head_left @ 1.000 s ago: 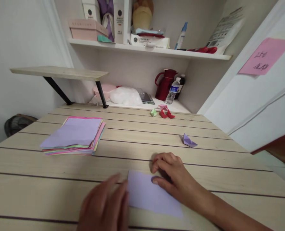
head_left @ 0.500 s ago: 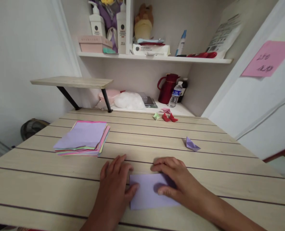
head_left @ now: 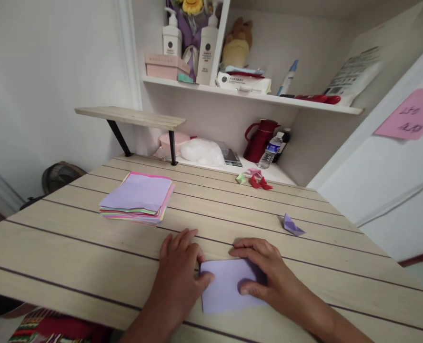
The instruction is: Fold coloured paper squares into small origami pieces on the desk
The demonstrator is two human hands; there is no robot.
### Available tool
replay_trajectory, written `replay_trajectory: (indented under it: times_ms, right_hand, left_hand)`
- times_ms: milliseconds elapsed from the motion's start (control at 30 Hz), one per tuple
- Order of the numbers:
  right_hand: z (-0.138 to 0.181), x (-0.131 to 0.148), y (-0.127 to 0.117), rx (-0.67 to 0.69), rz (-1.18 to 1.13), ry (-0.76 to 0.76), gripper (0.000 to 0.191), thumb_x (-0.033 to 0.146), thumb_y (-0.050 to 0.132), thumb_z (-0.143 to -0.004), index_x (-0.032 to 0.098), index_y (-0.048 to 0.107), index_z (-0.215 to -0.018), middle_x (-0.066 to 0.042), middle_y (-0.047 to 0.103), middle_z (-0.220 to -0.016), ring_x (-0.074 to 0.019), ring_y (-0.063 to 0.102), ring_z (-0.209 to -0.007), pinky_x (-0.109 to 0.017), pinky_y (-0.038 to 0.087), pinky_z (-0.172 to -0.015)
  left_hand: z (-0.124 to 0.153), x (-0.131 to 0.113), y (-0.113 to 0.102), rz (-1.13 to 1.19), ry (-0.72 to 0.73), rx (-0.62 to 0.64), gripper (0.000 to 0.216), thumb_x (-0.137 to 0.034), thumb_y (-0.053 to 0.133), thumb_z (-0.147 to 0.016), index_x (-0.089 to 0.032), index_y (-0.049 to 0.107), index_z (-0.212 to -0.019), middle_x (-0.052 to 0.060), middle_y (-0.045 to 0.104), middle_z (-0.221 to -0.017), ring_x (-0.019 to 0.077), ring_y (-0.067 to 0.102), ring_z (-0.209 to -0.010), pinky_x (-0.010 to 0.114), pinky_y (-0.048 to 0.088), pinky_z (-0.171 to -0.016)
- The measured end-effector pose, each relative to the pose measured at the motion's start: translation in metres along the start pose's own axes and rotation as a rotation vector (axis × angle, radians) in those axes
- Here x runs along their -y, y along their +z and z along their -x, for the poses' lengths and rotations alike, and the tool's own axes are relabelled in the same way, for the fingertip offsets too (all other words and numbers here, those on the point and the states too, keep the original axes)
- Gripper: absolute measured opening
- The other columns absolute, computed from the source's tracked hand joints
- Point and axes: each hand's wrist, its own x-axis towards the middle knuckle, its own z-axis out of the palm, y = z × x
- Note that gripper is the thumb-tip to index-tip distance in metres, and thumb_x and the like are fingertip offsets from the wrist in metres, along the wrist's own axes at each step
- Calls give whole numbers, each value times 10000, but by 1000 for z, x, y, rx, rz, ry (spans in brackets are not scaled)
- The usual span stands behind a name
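While our left hand [head_left: 179, 271] and right hand [head_left: 263, 267] show spread grips, the paper [head_left: 224, 286] runs lengthwise left-to-right, lower centre, plain lilac.

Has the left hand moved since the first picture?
Yes: judged against the tabletop, the left hand has moved forward, away from the wearer.

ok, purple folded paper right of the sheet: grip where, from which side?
I'd pinch the raised left tip of the purple folded paper with the right hand, from above and the near side. That tip stands up off the table; the right end tapers low. The right hand is also nearer than the left.
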Motion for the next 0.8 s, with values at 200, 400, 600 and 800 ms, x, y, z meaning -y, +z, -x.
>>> replay_trajectory:
  times_ms: [200, 400, 600, 800]
  right_hand:
    - [0, 1, 0, -20, -14, 4, 572, 621, 699, -802, 346, 597, -1294, -85, 584, -1325, -324, 497, -1269, -531, 356, -1070]
    - [1, 0, 1, -39, -58, 22, 532, 539, 751, -797, 332, 593, -1262, -87, 558, -1345, -313, 473, -1288, -526, 332, -1080]
    - [0, 5, -3, -40, -85, 46, 196, 448, 663, -898, 256, 633, -928, -75, 576, -1293, -286, 485, -1265, -502, 355, -1053]
    - [-3, 7, -2, -50, -51, 41, 191, 411, 667, -901, 278, 630, -1034, -83, 567, -1312, -291, 471, -1274, -520, 351, -1046]
  left_hand:
    - [1, 1, -2, -14, 23, 2, 164, -88, 652, -735, -250, 633, -749, 52, 606, -1379, 311, 520, -1305, 672, 346, -1060]
    - [6, 3, 3, -73, 151, 20, 30, -249, 673, -744, -238, 646, -736, 89, 592, -1395, 376, 511, -1298, 736, 363, -998]
    - [6, 3, 1, -83, 204, 56, 232, -334, 579, -851, -248, 637, -644, 52, 570, -1424, 359, 486, -1321, 736, 364, -992]
    - [9, 12, 6, -109, 266, 29, 159, -354, 618, -836, -286, 683, -708, 34, 511, -1480, 370, 462, -1339, 736, 369, -976]
